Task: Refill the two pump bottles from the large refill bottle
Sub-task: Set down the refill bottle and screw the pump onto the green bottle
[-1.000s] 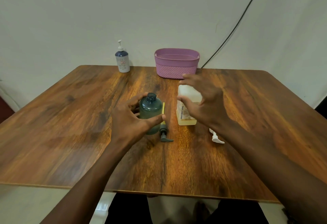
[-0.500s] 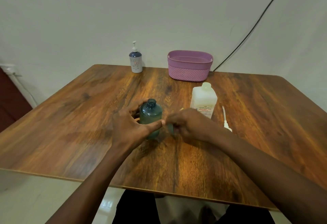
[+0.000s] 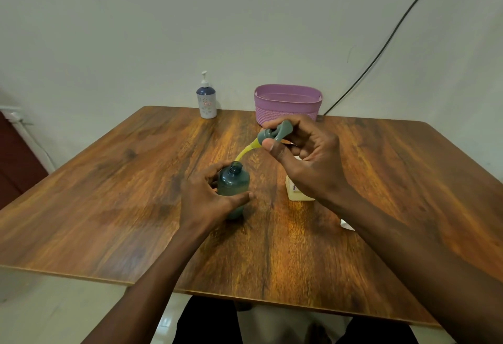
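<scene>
Worktop (image 3: 109,207) of brown wood, viewed from above and in front, with two bare hands at work near its middle. A small teal bottle (image 3: 236,184) is stood upright on the worktop and is gripped by the left hand (image 3: 206,199), whose fingers and thumb are curled round its body. The neck of the bottle is open, with no cap on it.

A grey-green pump head (image 3: 273,134) is pinched between the thumb and fingers of the right hand (image 3: 307,158), which is held above the worktop, behind and to the right of the teal bottle. A yellowish tube (image 3: 246,152) is seen curving down from the pump head toward the open neck. Its lower end is just behind the neck, and whether the two are touching cannot be told.

A pale refill bottle (image 3: 295,192) is stood on the worktop to the right of the teal bottle. It is mostly hidden behind the right hand and wrist, so only its lower part and a bit of label are shown. A small white part (image 3: 347,225) is laid on the worktop nearer the viewer, partly covered by the right forearm.

At the far edge of the worktop, a white and dark blue pump bottle (image 3: 206,101) with its white pump fitted is stood upright by the wall. A purple basket (image 3: 288,104) is placed to its right. A black cable (image 3: 381,47) is run diagonally down the pale wall to a spot beside the basket.
</scene>
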`<state>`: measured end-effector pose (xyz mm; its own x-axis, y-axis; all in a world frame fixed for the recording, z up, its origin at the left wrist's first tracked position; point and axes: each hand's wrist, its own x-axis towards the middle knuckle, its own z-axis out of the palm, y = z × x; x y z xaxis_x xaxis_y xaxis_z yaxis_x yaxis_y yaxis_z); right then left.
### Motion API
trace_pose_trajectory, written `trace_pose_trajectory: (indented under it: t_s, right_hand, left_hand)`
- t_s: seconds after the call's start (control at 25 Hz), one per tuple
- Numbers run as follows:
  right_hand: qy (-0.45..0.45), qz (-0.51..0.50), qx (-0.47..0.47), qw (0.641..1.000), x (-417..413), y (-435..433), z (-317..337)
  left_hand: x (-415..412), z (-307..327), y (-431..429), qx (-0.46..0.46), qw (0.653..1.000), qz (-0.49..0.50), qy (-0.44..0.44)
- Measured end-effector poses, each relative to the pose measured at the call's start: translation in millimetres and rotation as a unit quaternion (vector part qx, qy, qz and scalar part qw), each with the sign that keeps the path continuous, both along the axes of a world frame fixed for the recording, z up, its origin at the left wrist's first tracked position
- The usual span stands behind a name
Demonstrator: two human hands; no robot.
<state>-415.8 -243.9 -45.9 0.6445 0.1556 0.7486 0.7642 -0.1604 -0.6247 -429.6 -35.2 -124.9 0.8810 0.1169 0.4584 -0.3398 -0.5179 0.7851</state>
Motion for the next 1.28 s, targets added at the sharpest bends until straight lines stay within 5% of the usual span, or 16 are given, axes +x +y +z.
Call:
trace_pose_trajectory:
  t_s: [0.36, 0.84, 1.12, 1.28]
  right_hand:
    - [0.005, 0.001, 0.010, 1.000, -4, -4, 11]
    - [0.172, 0.090, -0.104, 0.975, 2, 1, 17]
    - [0.116, -0.147, -0.160, 0.969, -2, 8, 23]
    - [0.272, 0.094, -0.092, 0.953, -3, -9, 35]
  left_hand:
    - [-2, 2, 1, -0.008, 1.000, 0.013, -0.001]
    - [-21, 41, -31, -0.034, 0.998, -0.030, -0.050]
    - [-29, 52, -41, -0.008, 0.997, -0.034, -0.062]
    - [-31, 64, -41, -0.015, 0.996, -0.056, -0.068]
